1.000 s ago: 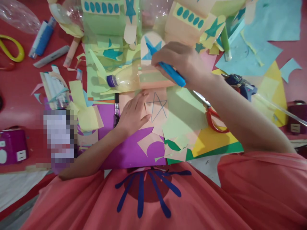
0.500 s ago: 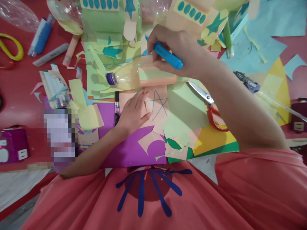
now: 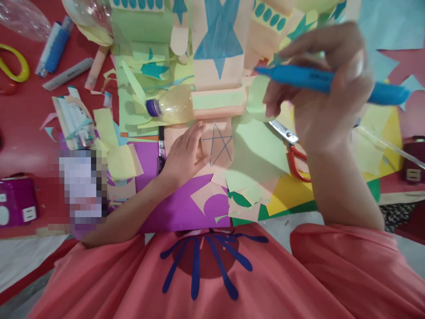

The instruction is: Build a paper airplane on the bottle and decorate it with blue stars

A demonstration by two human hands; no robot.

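A blue marker [image 3: 299,79] is gripped in my right hand [image 3: 338,88], raised above the right side of the table and close to the camera. Its uncapped tip points left. My left hand [image 3: 184,153] lies flat with fingers out on a peach paper strip [image 3: 222,155] that bears a thin star outline. Beyond it a plastic bottle [image 3: 174,104] with a purple cap lies on its side, wrapped in peach and green paper. Past the bottle, a peach paper [image 3: 219,42] shows a star shape coloured in blue.
Red-handled scissors [image 3: 294,153] lie right of the strip. Purple paper [image 3: 186,206] and paper scraps [image 3: 212,195] sit near my body. On the left are a pixelated phone-like object [image 3: 81,186], markers [image 3: 68,74] and yellow scissor handles [image 3: 16,64].
My right hand has lifted the blue marker away from the coloured star and moved right, toward the camera, uncovering the star. The left hand has stayed in place.
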